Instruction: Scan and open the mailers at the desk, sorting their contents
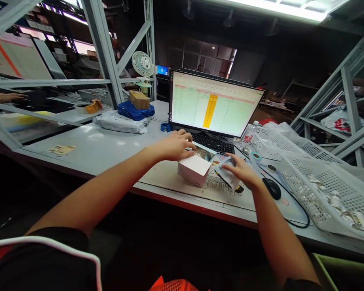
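One open white box (195, 167) touched by left hand (176, 146), grip unclear, right hand (243, 170) clamped on pale packet (228, 176)

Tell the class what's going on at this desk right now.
The person's left hand is at the opening of a pale box, its top open. The right hand holds a small whitish packet just to the right of it. Behind the box are a keyboard and a lit monitor.
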### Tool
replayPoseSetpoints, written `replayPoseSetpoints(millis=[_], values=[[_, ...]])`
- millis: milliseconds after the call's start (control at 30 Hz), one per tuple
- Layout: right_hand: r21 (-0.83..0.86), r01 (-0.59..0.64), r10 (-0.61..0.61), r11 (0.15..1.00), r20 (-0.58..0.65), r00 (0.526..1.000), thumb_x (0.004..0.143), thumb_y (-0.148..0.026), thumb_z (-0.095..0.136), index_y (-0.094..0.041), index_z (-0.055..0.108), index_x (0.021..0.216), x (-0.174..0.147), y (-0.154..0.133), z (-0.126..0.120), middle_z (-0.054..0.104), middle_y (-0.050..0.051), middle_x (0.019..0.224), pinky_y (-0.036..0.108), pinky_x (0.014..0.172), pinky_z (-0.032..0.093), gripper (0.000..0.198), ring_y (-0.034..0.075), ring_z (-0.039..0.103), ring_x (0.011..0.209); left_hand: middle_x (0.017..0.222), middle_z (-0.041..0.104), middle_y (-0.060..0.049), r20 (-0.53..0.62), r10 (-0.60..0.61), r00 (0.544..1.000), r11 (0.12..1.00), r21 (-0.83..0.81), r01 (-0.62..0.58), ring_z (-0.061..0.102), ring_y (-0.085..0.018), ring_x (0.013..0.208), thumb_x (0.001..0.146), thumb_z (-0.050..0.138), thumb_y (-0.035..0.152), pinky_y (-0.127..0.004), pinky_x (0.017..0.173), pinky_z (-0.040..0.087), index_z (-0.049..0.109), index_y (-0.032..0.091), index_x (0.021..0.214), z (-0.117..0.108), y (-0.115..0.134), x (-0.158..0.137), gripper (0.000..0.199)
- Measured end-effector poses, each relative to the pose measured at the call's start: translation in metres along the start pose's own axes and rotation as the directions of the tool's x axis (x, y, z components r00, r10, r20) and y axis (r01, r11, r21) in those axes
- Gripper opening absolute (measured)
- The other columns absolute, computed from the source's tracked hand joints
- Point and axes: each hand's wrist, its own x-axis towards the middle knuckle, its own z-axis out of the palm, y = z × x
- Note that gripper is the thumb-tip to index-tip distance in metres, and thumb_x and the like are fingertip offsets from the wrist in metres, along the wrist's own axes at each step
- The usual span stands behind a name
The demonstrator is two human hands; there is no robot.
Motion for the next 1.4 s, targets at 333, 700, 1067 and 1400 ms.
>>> replayPoseSetpoints(millis=[333, 700, 1067, 1400], values=[[0.106, 0.425, -0.341, 0.899, -0.438, 0.831, 0.09, -0.04, 0.068, -0.026, 0.051, 0.099, 0.012, -0.1, 0.0, 0.065, 0.002, 0.086, 0.032, 0.067, 0.054, 0.023, 0.019, 0.066, 0.075, 0.175, 0.027, -0.012, 0.304, -0.112, 0.946, 0.974, -0.157, 0.165, 0.045, -0.042, 0.147, 0.078, 0.068, 0.083, -0.058, 0.115, 0.043, 0.032, 0.043, 0.168, -0.011, -0.026, 0.022, 0.105], [-0.237, 0.377, -0.439, 0.896, -0.335, 0.834, 0.095, -0.031, 0.052, -0.026, 0.046, 0.096, 0.042, -0.093, 0.042, 0.072, 0.004, 0.092, 0.033, 0.079, 0.053, 0.007, 0.022, 0.071, 0.088, 0.166, 0.042, -0.021, 0.24, -0.107, 0.965, 0.953, -0.251, 0.168, 0.056, -0.038, 0.138, 0.061, 0.084, 0.063, -0.046, 0.108, 0.051, 0.031, 0.021, 0.167, 0.005, -0.034, 0.037, 0.125], [-0.465, 0.32, -0.466, 0.825, -0.24, 0.852, 0.1, -0.028, 0.045, -0.025, 0.053, 0.104, 0.036, -0.085, 0.052, 0.074, 0.009, 0.097, 0.033, 0.078, 0.048, 0.009, 0.027, 0.07, 0.09, 0.162, 0.047, -0.019, 0.245, -0.137, 0.96, 0.948, -0.25, 0.199, 0.061, -0.034, 0.129, 0.06, 0.083, 0.069, -0.041, 0.1, 0.053, 0.039, 0.024, 0.156, 0.009, -0.034, 0.036, 0.114], [-0.274, 0.22, -0.25, 0.936, -0.081, 0.965, 0.085, -0.025, 0.062, -0.021, 0.06, 0.087, 0.051, -0.08, 0.049, 0.074, 0.005, 0.093, 0.031, 0.082, 0.046, 0.005, 0.021, 0.066, 0.087, 0.162, 0.048, -0.019, 0.286, -0.183, 0.941, 0.927, -0.269, 0.262, 0.064, -0.033, 0.127, 0.061, 0.082, 0.059, -0.037, 0.096, 0.054, 0.038, 0.023, 0.157, -0.002, -0.026, 0.03, 0.112]])
